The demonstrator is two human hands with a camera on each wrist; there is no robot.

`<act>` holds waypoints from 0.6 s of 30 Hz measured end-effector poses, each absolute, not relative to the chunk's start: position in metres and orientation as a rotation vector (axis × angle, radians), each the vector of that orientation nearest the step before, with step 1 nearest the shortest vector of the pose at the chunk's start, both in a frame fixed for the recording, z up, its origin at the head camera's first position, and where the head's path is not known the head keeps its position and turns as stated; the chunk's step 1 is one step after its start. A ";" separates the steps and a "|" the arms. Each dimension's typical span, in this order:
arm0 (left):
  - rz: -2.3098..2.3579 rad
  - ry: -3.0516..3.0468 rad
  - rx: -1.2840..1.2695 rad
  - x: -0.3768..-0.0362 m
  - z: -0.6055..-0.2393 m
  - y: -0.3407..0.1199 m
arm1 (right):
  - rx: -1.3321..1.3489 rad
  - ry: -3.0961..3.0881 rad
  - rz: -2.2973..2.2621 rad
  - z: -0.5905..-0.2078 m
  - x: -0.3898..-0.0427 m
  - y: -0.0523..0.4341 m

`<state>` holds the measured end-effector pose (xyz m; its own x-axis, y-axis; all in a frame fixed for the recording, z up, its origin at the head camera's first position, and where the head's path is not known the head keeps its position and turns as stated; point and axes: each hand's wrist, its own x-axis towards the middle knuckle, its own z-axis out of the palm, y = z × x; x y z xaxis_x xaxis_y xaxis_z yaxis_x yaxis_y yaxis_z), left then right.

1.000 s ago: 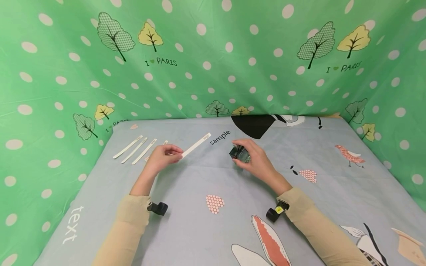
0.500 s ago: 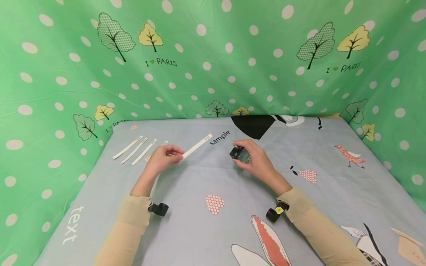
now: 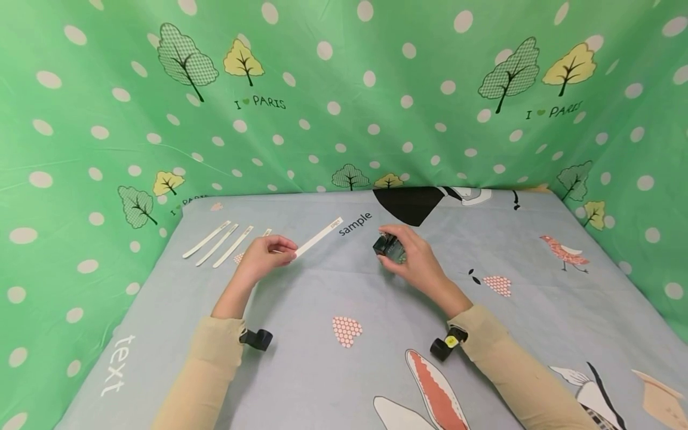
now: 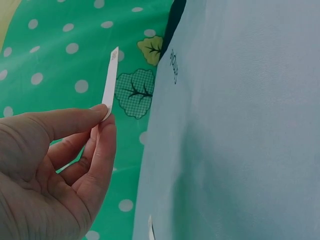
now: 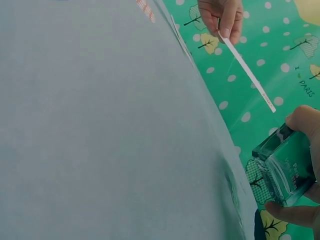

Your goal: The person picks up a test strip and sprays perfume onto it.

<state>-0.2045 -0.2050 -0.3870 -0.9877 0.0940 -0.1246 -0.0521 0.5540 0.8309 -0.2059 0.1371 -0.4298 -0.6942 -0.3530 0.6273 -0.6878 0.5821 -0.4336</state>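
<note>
Right hand (image 3: 416, 258) half-hiding glass bottle (image 3: 390, 248), left hand (image 3: 264, 254) covering strip's (image 3: 321, 235) end

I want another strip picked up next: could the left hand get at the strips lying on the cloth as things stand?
Probably not at once: the left hand already pinches a paper strip, so its grip is taken. The strips on the cloth lie bare just beside it, nothing blocking them.
</note>
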 end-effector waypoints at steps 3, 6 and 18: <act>1.407 2.635 0.029 -0.204 -0.387 -0.205 | 0.829 -2.327 0.945 -0.429 -0.206 0.137; 1.405 2.637 0.020 -0.203 -0.386 -0.206 | 0.835 -2.322 0.951 -0.430 -0.206 0.137; 1.387 2.662 0.004 -0.199 -0.385 -0.216 | 0.858 -2.293 0.956 -0.430 -0.207 0.138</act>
<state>-0.1992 -0.2156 -0.3854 -0.9903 0.0667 -0.1221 -0.0619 0.5749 0.8159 -0.2067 0.1376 -0.4304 -0.6720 -0.3542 0.6503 -0.7113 0.5531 -0.4337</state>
